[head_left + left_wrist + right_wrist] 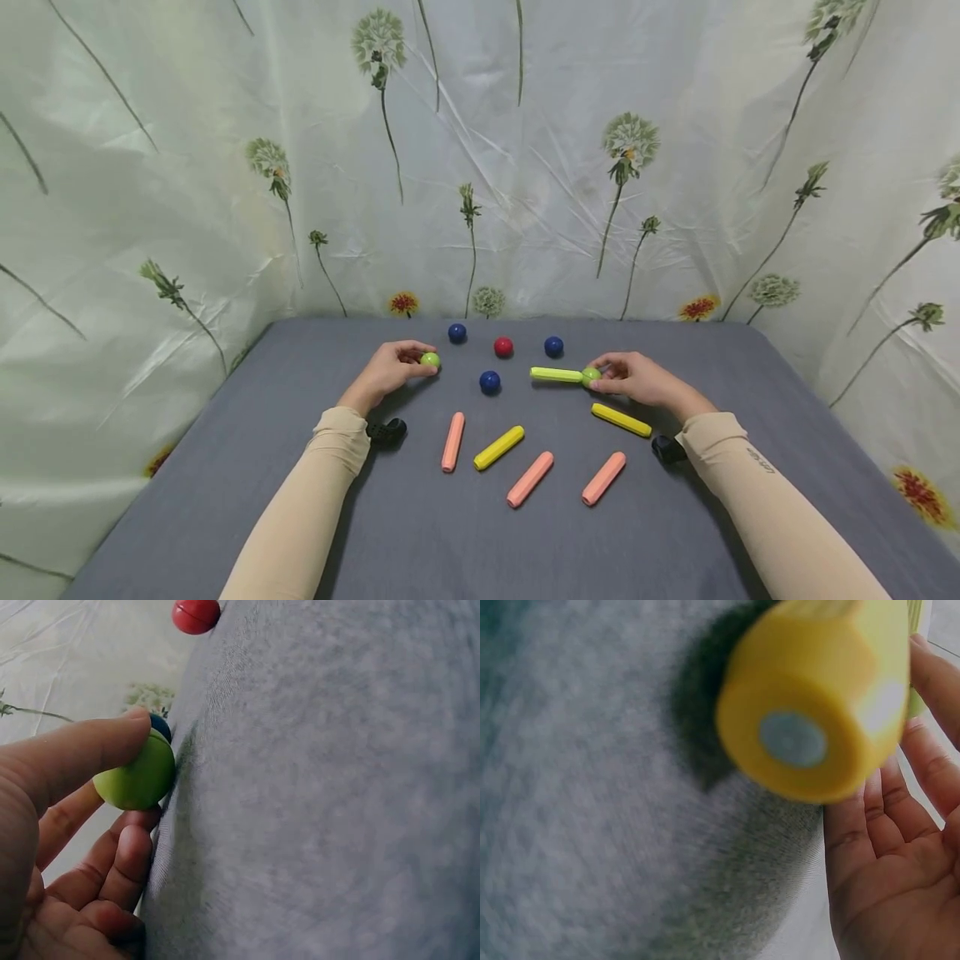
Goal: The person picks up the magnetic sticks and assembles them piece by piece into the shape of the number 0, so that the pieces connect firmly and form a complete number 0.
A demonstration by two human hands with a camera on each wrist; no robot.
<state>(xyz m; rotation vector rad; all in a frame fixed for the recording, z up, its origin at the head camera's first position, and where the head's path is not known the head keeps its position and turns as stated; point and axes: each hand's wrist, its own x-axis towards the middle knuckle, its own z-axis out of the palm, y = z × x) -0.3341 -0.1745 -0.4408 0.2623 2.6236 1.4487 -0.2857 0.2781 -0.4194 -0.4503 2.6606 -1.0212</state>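
At the left, my left hand (pixel 390 368) pinches a light-green ball (pixel 430 359) between thumb and fingers, close over the grey cloth. The left wrist view shows the same green ball (pixel 139 776) under the thumb, with other fingers loosely bent below it. On the right, my right hand (pixel 637 379) pinches a second green ball (pixel 591 377). That ball sits at the right end of a light-green rod (pixel 556 375), which points left. A yellow rod (pixel 621 420) lies just below the right hand; its near end, with a grey disc, fills much of the right wrist view.
Blue balls (pixel 490 382) and a red ball (pixel 503 347) lie between the hands, toward the back. Nearer the front are another yellow rod (pixel 498 448) and several salmon rods (pixel 530 479). A flowered curtain (pixel 525 167) hangs behind the cloth-covered table (pixel 420 542).
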